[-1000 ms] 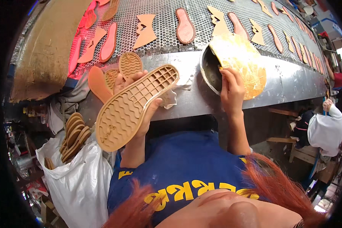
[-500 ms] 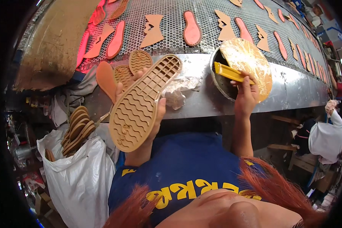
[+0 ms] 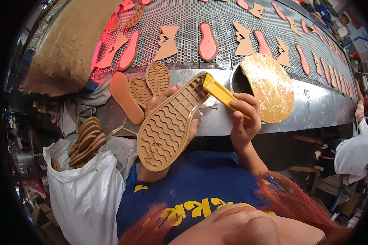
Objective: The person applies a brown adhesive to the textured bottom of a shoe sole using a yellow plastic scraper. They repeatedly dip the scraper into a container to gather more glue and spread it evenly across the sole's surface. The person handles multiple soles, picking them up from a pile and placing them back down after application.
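Note:
My left hand [image 3: 194, 128] is closed round a tan shoe sole [image 3: 163, 134], its wavy and gridded tread facing me and one end raised to the upper right. In my right hand [image 3: 247, 118] is a yellow-handled brush [image 3: 221, 93], gripped between fingers and thumb. The brush's dark tip meets the upper end of the sole, near its edge; exact contact on the far side is hidden. Behind the sole, an orange-topped sole [image 3: 124, 98] and two tread-up soles [image 3: 157, 79] lie on the metal ledge [image 3: 216, 122].
A round pot [image 3: 240, 81], partly covered by a shiny plastic-wrapped disc [image 3: 270, 87], stands on the ledge. Beyond it, a perforated metal bed [image 3: 188, 41] carries pink-topped soles and cut tan pieces. A white sack [image 3: 86, 196] of soles sits at left; a cardboard sheet [image 3: 65, 45] rises behind it.
My right hand has brought the brush left from over the pot to the sole's upper end. The sole has shifted slightly right and down in the picture.

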The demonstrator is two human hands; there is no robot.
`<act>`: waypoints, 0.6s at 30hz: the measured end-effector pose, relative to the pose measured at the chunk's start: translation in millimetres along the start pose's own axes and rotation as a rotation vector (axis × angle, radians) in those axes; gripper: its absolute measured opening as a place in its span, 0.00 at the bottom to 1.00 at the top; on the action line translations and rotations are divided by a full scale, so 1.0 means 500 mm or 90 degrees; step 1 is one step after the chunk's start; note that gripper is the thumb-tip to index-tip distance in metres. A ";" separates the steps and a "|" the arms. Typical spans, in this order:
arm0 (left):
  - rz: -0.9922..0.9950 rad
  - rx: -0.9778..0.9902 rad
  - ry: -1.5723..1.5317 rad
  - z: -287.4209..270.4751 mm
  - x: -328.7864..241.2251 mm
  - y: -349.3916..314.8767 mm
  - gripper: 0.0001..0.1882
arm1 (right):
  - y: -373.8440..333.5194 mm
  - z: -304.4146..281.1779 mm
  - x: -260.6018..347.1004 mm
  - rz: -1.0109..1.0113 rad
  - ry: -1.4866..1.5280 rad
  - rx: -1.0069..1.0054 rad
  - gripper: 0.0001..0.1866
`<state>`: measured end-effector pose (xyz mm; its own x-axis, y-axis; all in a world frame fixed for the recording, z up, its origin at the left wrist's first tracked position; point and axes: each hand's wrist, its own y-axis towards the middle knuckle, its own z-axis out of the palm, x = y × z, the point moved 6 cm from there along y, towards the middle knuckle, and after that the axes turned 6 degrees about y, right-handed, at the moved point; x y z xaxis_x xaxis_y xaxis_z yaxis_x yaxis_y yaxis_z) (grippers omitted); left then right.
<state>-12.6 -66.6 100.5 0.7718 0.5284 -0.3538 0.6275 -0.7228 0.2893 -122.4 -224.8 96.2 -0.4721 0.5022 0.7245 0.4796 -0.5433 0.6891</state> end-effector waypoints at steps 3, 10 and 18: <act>0.003 0.036 0.056 -0.013 -0.015 0.002 0.32 | 0.001 0.010 0.005 -0.008 -0.023 0.010 0.12; -0.100 0.015 -0.678 0.032 0.009 0.008 0.27 | -0.012 0.053 0.052 -0.069 -0.068 0.117 0.15; -0.213 -0.078 -1.492 0.088 0.062 0.019 0.25 | -0.045 0.087 0.083 -0.114 -0.002 0.188 0.19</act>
<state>12.8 -76.7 53.0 -0.6290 -0.6811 -0.3747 0.7257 -0.6873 0.0309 -120.5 -162.4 111.5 -0.5660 0.5738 0.5919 0.5837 -0.2281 0.7793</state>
